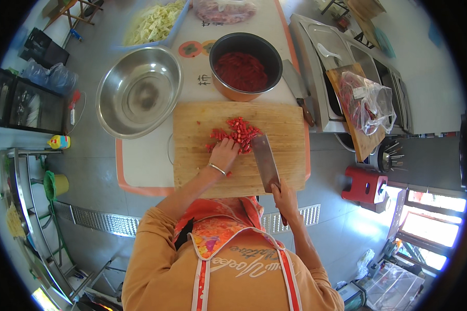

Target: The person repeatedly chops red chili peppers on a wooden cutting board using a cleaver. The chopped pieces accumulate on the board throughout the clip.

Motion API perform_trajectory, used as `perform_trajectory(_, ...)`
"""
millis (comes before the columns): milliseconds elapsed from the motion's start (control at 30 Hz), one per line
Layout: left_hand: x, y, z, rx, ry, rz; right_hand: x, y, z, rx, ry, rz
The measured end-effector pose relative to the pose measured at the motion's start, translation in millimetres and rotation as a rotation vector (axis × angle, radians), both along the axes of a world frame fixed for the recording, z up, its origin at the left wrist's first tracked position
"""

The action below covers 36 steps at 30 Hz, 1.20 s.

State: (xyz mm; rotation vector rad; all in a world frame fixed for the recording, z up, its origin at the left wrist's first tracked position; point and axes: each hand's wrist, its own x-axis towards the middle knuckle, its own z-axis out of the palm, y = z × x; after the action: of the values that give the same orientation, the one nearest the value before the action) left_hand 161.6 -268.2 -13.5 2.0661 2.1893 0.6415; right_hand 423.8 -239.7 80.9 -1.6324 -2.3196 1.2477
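On the wooden cutting board [202, 171] lies a loose pile of chopped red chili peppers [239, 130]. My left hand [223, 154] rests with bent fingers at the near left side of the pile, touching it; what is under the fingertips is hidden. A cleaver [265, 161] is in my right hand [283, 198], its handle wrapped by the fingers. The blade lies at the right side of the pile, pointing away from me. One small red piece sits near my left wrist.
Beyond the board stand a steel basin [140, 93] and a pot [241, 83] of red chilies. A second cleaver [295, 83] lies at the table's right edge. Farther off are a tub of shredded cabbage [155, 23] and bagged meat [225, 11]. Steel sinks [323, 35] flank the right.
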Motion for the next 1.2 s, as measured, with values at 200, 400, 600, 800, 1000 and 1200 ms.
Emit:
perform_trajectory(200,-13,4,12,0.033,-0.115,0.048,28,-22,14,0.007,-0.062,0.228)
perform_trajectory(400,-81,-51,28,0.132,-0.471,0.454,-25,-40,-8,-0.056,-0.132,0.517)
perform_trajectory(600,-85,-79,13,0.015,-0.256,0.516,-84,-19,-47,-0.011,-0.062,0.401)
perform_trajectory(800,-38,-45,1,0.048,-0.175,0.423,-61,22,-18,0.047,-0.049,0.261)
perform_trajectory(1000,-28,-50,5,0.048,-0.324,0.441,-60,-1,6,-0.04,0.113,0.124)
perform_trajectory(1200,-24,-66,6,0.031,-0.355,0.459,-86,-15,2,0.061,-0.002,0.264)
